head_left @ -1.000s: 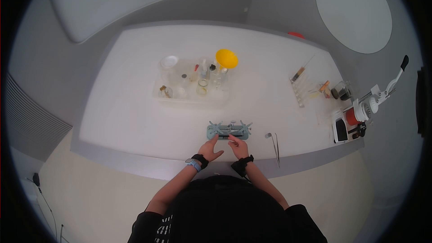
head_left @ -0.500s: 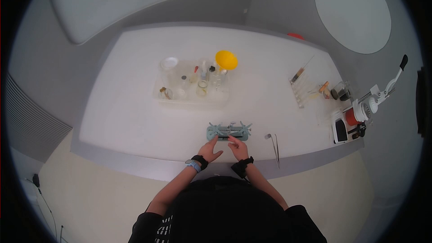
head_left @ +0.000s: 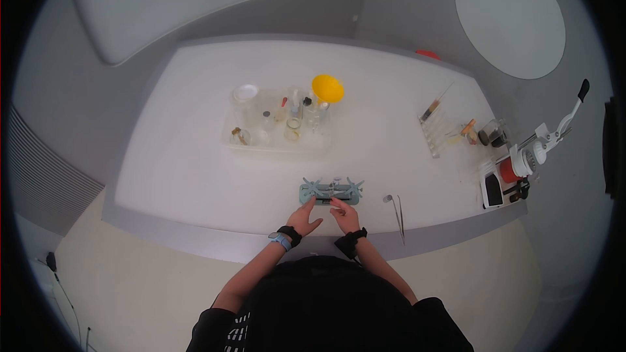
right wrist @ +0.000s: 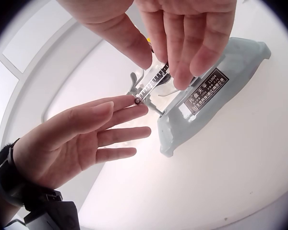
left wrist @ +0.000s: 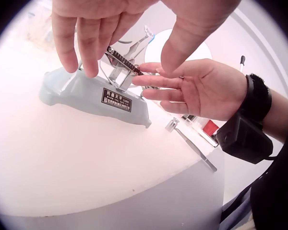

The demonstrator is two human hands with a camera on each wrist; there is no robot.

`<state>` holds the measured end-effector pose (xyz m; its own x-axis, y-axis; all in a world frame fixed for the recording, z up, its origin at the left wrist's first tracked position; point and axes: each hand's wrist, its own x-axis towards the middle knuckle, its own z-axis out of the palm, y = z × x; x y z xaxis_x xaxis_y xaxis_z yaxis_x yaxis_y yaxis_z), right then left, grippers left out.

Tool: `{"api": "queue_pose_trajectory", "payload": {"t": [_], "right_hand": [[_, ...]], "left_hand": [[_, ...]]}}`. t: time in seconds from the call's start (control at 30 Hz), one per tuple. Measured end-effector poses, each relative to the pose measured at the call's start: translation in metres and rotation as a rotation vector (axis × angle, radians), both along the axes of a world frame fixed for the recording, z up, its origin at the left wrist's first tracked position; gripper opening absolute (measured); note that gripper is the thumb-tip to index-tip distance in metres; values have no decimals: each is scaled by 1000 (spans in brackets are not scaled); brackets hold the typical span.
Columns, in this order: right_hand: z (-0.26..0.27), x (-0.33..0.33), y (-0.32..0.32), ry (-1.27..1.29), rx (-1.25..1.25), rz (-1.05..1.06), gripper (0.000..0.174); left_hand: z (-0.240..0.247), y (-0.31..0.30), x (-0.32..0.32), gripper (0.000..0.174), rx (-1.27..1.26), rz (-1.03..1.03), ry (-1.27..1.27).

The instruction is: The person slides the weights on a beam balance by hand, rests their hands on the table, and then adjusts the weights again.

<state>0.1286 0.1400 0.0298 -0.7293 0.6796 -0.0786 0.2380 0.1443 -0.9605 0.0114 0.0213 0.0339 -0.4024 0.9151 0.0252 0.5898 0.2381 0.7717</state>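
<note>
A pale blue tray balance (head_left: pixel 305 197) with a dark nameplate (left wrist: pixel 116 99) stands before the person, its pans off the cross-shaped supports. My left hand (head_left: pixel 302 219) reaches to its front with straight fingers; in the right wrist view the index fingertip is right at one end of the graduated beam (right wrist: pixel 152 87). The right hand (head_left: pixel 346 216) is at the beam's other end, fingers extended and loosely spread, thumb and index fingertips close to the scale in the left wrist view. Neither hand grips anything visible. Each wrist wears a black strap.
Right of the balance lie tweezers (head_left: pixel 402 215) and a small metal weight (head_left: pixel 388 197). Behind is a clear bin (head_left: pixel 274 150) of bottles and jars with a yellow funnel (head_left: pixel 328 88). A test tube rack (head_left: pixel 430 138) and a white lever press (head_left: pixel 548 137) stand at right.
</note>
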Motion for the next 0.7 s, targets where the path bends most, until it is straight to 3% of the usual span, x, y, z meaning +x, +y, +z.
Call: {"api": "queue_pose_trajectory", "payload": {"t": [0.7], "right_hand": [[1,0,1,3,-18,-3,36]], "left_hand": [[8,-3,0,62,46,12,-55]]}}
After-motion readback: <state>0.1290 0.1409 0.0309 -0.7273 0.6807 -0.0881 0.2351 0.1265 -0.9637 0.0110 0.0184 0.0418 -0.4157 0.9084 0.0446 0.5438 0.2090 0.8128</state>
